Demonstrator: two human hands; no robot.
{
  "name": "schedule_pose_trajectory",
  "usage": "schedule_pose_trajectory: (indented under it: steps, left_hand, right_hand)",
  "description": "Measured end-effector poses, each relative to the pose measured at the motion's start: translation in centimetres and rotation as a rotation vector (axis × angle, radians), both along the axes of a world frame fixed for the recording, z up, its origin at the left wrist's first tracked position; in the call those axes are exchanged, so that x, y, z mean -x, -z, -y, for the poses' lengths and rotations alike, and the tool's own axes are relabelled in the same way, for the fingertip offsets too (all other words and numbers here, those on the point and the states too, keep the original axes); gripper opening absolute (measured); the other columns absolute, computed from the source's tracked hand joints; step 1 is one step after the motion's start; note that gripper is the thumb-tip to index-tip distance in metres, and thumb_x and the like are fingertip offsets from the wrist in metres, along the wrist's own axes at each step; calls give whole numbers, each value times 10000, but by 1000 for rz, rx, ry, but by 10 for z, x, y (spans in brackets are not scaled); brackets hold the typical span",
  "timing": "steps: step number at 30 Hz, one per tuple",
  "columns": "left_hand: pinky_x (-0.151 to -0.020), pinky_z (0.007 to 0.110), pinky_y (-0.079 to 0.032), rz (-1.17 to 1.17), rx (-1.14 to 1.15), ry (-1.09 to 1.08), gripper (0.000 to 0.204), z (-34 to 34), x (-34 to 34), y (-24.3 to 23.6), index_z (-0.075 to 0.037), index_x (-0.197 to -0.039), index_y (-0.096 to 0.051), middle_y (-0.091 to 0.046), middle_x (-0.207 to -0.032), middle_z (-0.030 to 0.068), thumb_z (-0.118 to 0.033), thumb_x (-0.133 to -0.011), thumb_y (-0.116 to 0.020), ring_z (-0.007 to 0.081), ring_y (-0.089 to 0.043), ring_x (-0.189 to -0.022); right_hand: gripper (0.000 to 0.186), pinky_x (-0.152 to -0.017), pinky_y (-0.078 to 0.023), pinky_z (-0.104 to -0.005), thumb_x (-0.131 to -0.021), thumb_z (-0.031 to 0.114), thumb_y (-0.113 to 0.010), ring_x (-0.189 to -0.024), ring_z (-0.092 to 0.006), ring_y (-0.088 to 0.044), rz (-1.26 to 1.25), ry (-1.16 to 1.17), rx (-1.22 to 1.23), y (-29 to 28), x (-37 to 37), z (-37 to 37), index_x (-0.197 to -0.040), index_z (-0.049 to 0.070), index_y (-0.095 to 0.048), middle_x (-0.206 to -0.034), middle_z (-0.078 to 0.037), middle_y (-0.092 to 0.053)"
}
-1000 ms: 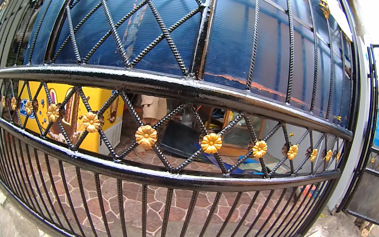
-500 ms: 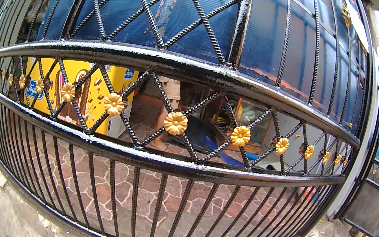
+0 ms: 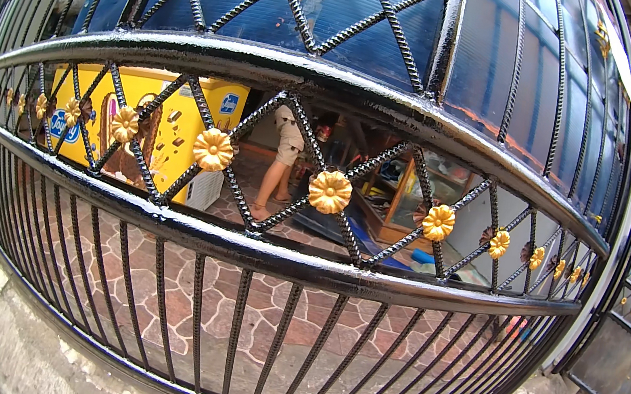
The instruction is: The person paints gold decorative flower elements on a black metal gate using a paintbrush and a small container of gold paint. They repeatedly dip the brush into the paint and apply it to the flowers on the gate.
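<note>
no hands in view, left or right, so grip state can't be told for either.

nearest thing is the gate (image 3: 281,261): black iron, fills the whole view. lower half is plain vertical bars, then a band of twisted diamond lattice with gold flowers (image 3: 329,191) at the crossings, running from 9 o'clock to 3 o'clock. above the top rail (image 3: 269,68) there's more lattice backed by blue panels (image 3: 344,6).

gate looks shut. bars run unbroken across, no gap showing. its right end meets a post at 3 o'clock, with a second, smaller gate (image 3: 618,356) beyond it.

through the bars: yellow freezer (image 3: 170,134) at 10 o'clock, a person's legs (image 3: 281,167) just above centre, standing on a stone-paved floor (image 3: 266,312), wooden cabinet (image 3: 392,200) to their right. all well behind the gate.

concrete kerb (image 3: 25,341) runs along the foot of the gate at 7 o'clock.

progress: judging from this, nothing is in hand yet. nothing held, nothing touched, gate untouched and closed.
</note>
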State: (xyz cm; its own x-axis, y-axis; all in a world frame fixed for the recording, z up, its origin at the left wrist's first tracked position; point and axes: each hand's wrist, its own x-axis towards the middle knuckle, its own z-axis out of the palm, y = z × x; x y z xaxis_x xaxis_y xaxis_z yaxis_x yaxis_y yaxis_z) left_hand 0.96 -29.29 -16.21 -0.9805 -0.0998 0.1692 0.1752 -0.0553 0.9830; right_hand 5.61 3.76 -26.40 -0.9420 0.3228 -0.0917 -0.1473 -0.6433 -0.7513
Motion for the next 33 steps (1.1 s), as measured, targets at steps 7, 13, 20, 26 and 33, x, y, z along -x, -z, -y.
schedule_pose_trajectory:
  steps: [7, 13, 20, 26, 33]
  left_hand:
    - [-1011, 368, -534, -6, -52, -70, 891, 1, -4, 9, -16, -1512, -406, -571, -1344, 141, 131, -735, -817, 232, -594, -1166]
    - [-1009, 379, -531, -64, -62, -56, 869, 4, -2, 12, -7, -1498, -420, -577, -1332, 146, 122, -740, -825, 237, -597, -1155]
    - [-993, 372, -531, -36, -67, -75, 808, -1, -5, -1, 2, -1466, -438, -597, -1280, 137, 89, -768, -836, 221, -610, -1108]
    - [-972, 357, -530, -54, -42, -54, 760, -1, -7, -5, 7, -1447, -449, -611, -1250, 130, 57, -794, -834, 212, -619, -1076]
    - [-990, 360, -517, -82, 76, -1, 745, 6, 0, -4, 14, -1436, -463, -619, -1248, 124, -13, -808, -862, 217, -621, -1102]
  right_hand:
    - [351, -671, -502, -256, -1010, 349, -697, -892, -99, -661, 25, -35, 17, -8, 6, 5, -1293, 169, -594, -1081, 12, -707]
    - [342, -713, -518, -281, -1007, 337, -704, -909, -110, -668, 79, -72, 112, 8, 6, 0, -1287, 183, -583, -1103, 18, -700]
    - [309, -732, -524, -286, -1010, 300, -702, -971, -130, -675, 98, -145, 210, 30, 15, -14, -1263, 186, -564, -1134, 8, -681]
    - [287, -708, -524, -285, -1019, 291, -690, -957, -134, -687, 110, -135, 201, 16, 9, -6, -1252, 183, -560, -1095, 10, -680]
    - [280, -716, -558, -312, -1019, 245, -684, -932, -152, -702, 41, -97, 272, 10, 12, -2, -1261, 171, -563, -1070, -14, -689]
